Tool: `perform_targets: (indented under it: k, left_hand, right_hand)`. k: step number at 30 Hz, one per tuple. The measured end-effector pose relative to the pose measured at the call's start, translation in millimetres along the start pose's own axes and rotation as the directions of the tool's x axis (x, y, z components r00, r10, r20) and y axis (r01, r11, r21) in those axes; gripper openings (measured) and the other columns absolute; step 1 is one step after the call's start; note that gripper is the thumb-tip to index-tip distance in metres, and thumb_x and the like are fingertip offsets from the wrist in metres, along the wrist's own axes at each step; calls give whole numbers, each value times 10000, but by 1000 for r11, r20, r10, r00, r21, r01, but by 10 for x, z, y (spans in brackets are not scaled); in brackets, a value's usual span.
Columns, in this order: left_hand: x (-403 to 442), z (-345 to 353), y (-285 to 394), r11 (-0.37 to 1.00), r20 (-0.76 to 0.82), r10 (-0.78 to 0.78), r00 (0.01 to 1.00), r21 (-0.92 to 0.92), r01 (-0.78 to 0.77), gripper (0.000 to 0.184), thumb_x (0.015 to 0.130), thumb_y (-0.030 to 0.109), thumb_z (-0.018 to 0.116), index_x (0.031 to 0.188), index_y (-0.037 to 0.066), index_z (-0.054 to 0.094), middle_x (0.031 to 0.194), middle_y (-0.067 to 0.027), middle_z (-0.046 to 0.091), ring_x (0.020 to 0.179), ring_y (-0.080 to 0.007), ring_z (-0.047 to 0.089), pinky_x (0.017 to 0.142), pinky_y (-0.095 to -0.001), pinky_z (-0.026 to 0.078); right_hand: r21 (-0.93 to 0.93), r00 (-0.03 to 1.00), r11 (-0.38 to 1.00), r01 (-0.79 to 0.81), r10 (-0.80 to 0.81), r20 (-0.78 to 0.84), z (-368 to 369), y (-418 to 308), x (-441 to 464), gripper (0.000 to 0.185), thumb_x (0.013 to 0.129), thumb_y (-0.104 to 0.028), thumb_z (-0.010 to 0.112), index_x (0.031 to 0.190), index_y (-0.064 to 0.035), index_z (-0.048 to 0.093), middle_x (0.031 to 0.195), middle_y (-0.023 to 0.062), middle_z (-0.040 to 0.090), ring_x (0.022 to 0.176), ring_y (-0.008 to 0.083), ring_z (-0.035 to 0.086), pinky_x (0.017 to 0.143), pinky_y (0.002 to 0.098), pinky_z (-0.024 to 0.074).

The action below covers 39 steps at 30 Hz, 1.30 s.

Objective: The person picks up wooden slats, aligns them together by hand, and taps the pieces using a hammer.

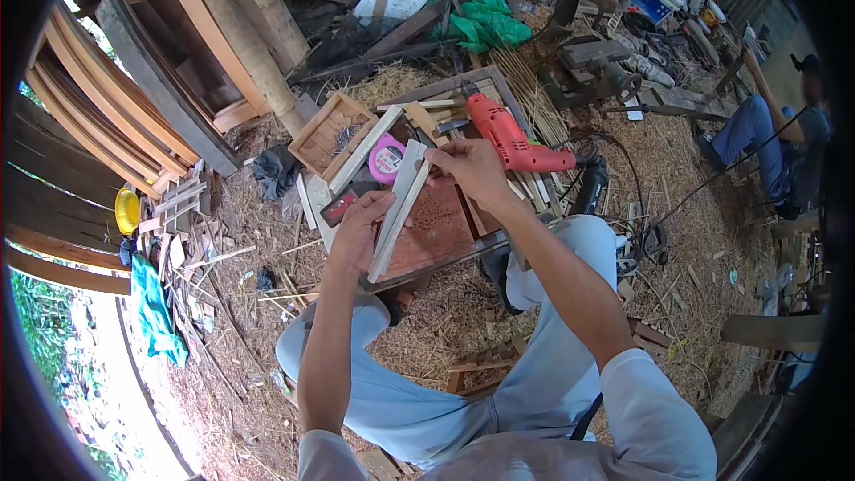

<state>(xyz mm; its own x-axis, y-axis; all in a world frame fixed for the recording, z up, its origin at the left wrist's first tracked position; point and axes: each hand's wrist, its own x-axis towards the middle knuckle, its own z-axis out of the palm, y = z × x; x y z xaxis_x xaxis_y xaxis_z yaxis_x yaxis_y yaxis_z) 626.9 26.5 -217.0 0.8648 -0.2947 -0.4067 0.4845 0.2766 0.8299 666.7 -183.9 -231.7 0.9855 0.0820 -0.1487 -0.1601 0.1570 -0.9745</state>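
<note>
Wood, a pale narrow strip (403, 205), slants between the person's two hands above a low work surface, its lower end toward the knees. The left hand (361, 224) grips it along its left edge, thumb laid on the face; the right hand (470, 174) pinches its upper end between thumb and fingers.

Just behind the strip lies a round pink case (386, 158) with a pale label; dark lettering shows on it, too small to read with certainty. Near the left hand is a red and black item (338, 207) with light marks that cannot be made out. A reddish board (436, 233) lies beneath the hands, and a wooden box (312, 123) with small metal pieces inside sits past the pink case.

Beyond the right hand, a red drill (512, 138) lies on its side, any brand on it illegible from here. Beside it, a black power tool (590, 189) carries pale lettering, also unreadable. Farther right, another person (761, 138) in blue trousers sits well apart.
</note>
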Motion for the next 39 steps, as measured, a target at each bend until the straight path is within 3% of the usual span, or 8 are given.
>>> perform_targets:
  k: [13, 19, 21, 24, 26, 27, 29, 39]
  left_hand:
    - [-17, -19, 9, 1000, 3, 19, 1000, 17, -20, 158, 904, 135, 599, 974, -6, 602, 861, -128, 669, 720, -202, 656, 619, -265, 545]
    - [38, -71, -56, 859, -117, 341, 933, 443, -259, 149, 860, 100, 659, 946, -22, 652, 812, -92, 673, 716, -124, 637, 640, -243, 511]
    - [14, -31, -80, 569, -72, 577, 813, 750, -337, 151, 823, 63, 695, 938, -33, 672, 844, -81, 683, 795, -119, 648, 705, -241, 514]
    - [60, -54, -150, 560, -16, 610, 792, 717, -416, 172, 806, 56, 706, 943, -40, 668, 861, -85, 687, 812, -127, 652, 733, -247, 515]
    - [81, -85, -185, 527, 4, 625, 781, 736, -425, 176, 798, 56, 710, 940, -40, 669, 872, -89, 689, 812, -129, 654, 738, -250, 516]
    - [88, -102, -193, 492, 26, 640, 768, 754, -436, 180, 790, 55, 715, 936, -40, 670, 883, -92, 691, 812, -131, 655, 742, -254, 517]
    - [78, -129, -207, 519, 6, 627, 779, 743, -423, 179, 785, 52, 715, 933, -38, 672, 895, -97, 693, 811, -141, 659, 743, -259, 518]
    - [26, -95, -164, 377, 89, 668, 739, 816, -439, 165, 770, 60, 718, 915, -14, 688, 962, -119, 691, 849, -205, 668, 743, -295, 523]
  right_hand:
    - [167, 999, 986, 5, -11, 34, 10, -35, -20, 202, 868, -49, 641, 967, 122, 604, 921, 126, 616, 813, 200, 652, 725, 279, 612]
    - [142, 997, 990, 16, -26, 71, 16, 46, -12, 166, 890, 8, 582, 1019, 110, 593, 963, 111, 597, 854, 202, 646, 789, 298, 606]
    - [127, 996, 992, 21, -32, 88, 14, 127, 7, 169, 894, 15, 570, 1031, 113, 588, 971, 111, 591, 864, 206, 646, 800, 304, 605]
    - [24, 997, 997, 79, -80, 13, 48, 84, -54, 134, 863, -6, 610, 955, 85, 644, 903, 121, 644, 808, 168, 654, 678, 265, 598]
    - [-442, 996, 896, 52, -79, -43, 49, -19, -153, 116, 831, -22, 638, 927, 34, 671, 834, 140, 672, 764, 220, 672, 651, 324, 563]
    - [-441, 996, 896, 53, -80, -41, 21, 51, -129, 116, 831, -22, 638, 927, 34, 671, 834, 140, 672, 764, 220, 672, 651, 324, 563]
    - [-689, 906, 634, 351, -417, 78, -39, 227, -63, 131, 796, -39, 657, 919, -13, 691, 794, 191, 665, 758, 328, 662, 684, 404, 521]
    - [-718, 914, 614, 327, -399, 74, 1, 284, -73, 163, 797, -49, 635, 955, -16, 655, 922, 216, 632, 832, 409, 615, 738, 465, 491]
